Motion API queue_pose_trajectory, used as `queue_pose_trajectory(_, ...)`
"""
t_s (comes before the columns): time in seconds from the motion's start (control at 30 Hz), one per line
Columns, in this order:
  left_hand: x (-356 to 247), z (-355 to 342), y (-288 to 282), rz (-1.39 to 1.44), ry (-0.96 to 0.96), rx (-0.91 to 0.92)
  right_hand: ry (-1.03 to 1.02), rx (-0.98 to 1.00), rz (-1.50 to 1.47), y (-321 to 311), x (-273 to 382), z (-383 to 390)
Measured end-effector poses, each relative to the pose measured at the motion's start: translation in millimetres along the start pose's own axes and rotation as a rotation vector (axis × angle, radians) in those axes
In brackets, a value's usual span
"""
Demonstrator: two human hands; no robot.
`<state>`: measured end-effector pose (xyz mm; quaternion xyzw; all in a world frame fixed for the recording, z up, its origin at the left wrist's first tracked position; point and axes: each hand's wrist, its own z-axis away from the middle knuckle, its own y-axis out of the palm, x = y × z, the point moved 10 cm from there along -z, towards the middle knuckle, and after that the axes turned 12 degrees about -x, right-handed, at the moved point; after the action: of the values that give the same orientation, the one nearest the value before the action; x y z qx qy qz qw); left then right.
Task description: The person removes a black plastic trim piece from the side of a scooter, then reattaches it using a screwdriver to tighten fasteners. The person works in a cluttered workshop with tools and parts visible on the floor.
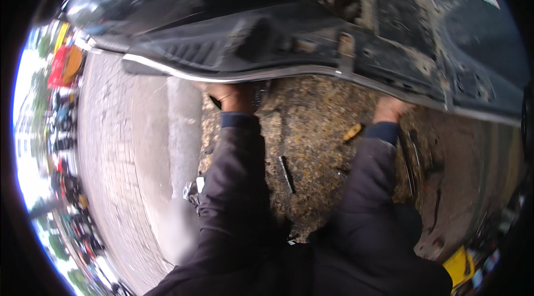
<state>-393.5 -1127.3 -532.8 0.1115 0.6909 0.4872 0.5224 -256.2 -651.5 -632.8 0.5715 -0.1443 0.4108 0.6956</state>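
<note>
The ground is a rough, pebbly slab (311,129) in brown and ochre, outdoors, in daylight. Along its left side runs one pale concrete kerb (183,115), and beyond that a paved road (108,146) curves with the lens. At the far left stands a line of parked vehicles (64,129), probably motorcycles, too small and blurred to count. One red object (59,67) shows above them, and one yellow object (460,268) lies at the lower right.

One large dark vehicle body panel (194,45) spans the upper view above the slab, a single bright trim strip (222,78) bordering part of its lower edge. Two hands meet that edge: the left hand (236,95) below the trim strip, the right hand (391,109) farther along, well apart from it. The fingers of both go out of sight at the panel, so I cannot tell how far they are open or whether they grip it.

On the slab between the forearms lie one slim metal rod (286,174) and one yellow-handled tool (352,132), the latter near the right sleeve (370,157).
</note>
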Motion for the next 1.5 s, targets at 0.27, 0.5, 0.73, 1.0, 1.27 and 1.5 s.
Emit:
queue_pose_trajectory(0.27, 1.2, 8.2, 20.0, 0.103, -0.076, -0.021, -0.126, -0.320, 0.302, -34.6, 25.8, -5.1)
queue_pose_trajectory(0.5, -8.4, -15.4, -12.4, -0.010, 0.174, -0.113, 0.138, -0.163, 0.298, -40.6, 1.4, -27.7)
queue_pose_trajectory(0.73, 13.1, -20.1, -27.1, -0.327, 0.241, -0.134, 0.265, -0.049, 0.323, -24.4, -7.6, 35.8)
queue_pose_trajectory(1.0, 11.3, -15.0, -17.5, -0.113, 0.247, -0.049, 0.021, 0.389, 0.830, 35.9, 15.5, 123.4)
queue_pose_trajectory(1.27, -19.6, -5.7, 1.6, -0.046, 0.281, -0.153, -0.080, 0.370, 0.969, 40.4, 29.0, 114.1)
queue_pose_trajectory(1.5, -36.4, -35.1, -6.7, -0.038, 0.050, -0.191, -0.158, 0.293, 1.039, 35.4, 31.4, 104.6)
